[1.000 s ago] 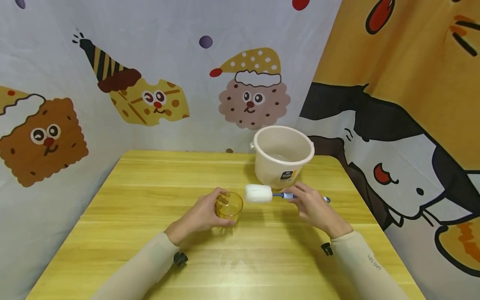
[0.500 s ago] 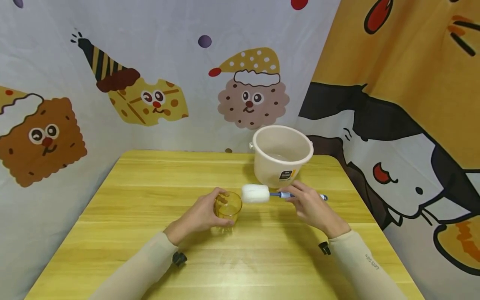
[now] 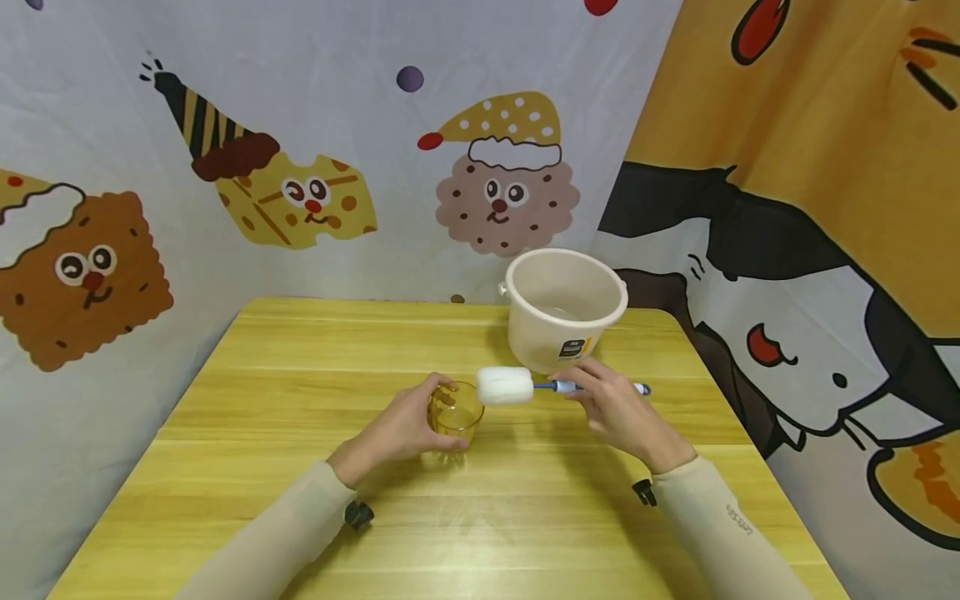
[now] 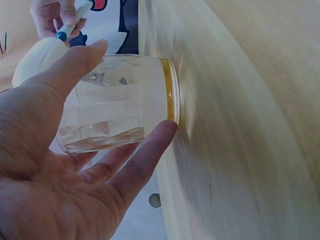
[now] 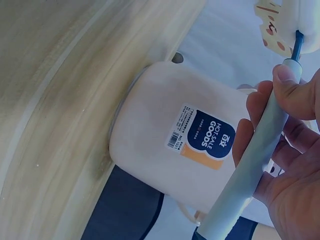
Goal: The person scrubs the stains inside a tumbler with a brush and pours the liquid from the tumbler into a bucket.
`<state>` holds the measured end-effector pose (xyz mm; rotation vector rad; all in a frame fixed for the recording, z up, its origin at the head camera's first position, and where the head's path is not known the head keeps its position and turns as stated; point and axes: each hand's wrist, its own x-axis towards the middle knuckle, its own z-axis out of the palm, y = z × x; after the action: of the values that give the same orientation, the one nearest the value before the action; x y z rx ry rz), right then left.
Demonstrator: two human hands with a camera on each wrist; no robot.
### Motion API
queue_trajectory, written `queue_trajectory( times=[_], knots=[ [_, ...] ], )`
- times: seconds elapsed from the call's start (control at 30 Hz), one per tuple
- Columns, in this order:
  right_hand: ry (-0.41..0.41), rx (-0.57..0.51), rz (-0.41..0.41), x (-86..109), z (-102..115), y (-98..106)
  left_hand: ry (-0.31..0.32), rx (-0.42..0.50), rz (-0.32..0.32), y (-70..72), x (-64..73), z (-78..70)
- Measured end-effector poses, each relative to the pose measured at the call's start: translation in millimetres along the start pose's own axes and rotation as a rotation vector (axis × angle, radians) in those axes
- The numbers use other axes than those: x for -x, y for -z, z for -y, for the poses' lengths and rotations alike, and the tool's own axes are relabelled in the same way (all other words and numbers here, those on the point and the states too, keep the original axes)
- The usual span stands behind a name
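My left hand (image 3: 401, 425) grips a clear amber glass cup (image 3: 459, 414) from its left side, thumb in front and fingers behind. In the left wrist view the cup (image 4: 115, 105) stands upright, its base at the wooden tabletop. My right hand (image 3: 618, 410) pinches the pale handle of a sponge bottle brush (image 3: 505, 386), held level above the table. The brush's white sponge head points left and overlaps the cup's right rim in the head view. From the right wrist view, thumb and fingers wrap the brush handle (image 5: 252, 165).
A beige bucket (image 3: 551, 337) with a label stands at the back right of the wooden table (image 3: 315, 358), just behind my right hand. Some water shows inside it. A cartoon-printed curtain (image 3: 322, 75) hangs behind and beside the table.
My right hand has moved slightly left with the brush, bringing the sponge head from beside the cup to overlapping its rim. The left hand and cup stay in nearly the same spot.
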<state>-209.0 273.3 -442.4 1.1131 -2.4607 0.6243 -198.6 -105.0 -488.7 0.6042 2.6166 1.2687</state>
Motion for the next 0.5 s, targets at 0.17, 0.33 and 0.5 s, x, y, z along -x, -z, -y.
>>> queue_trajectory(
  times=[0.17, 0.33, 0.5],
  knots=[
    [0.002, 0.019, -0.006, -1.1, 0.8, -0.2, -0.008, -0.004, 0.001, -0.5, -0.6, -0.2],
    [0.009, 0.024, -0.009, -3.6, 2.7, -1.4, 0.004, 0.008, 0.006, -0.5, -0.8, 0.1],
    [0.012, 0.036, -0.011, -6.6, 6.1, -2.3, 0.014, 0.005, 0.009, -1.0, -1.2, 1.2]
  ],
)
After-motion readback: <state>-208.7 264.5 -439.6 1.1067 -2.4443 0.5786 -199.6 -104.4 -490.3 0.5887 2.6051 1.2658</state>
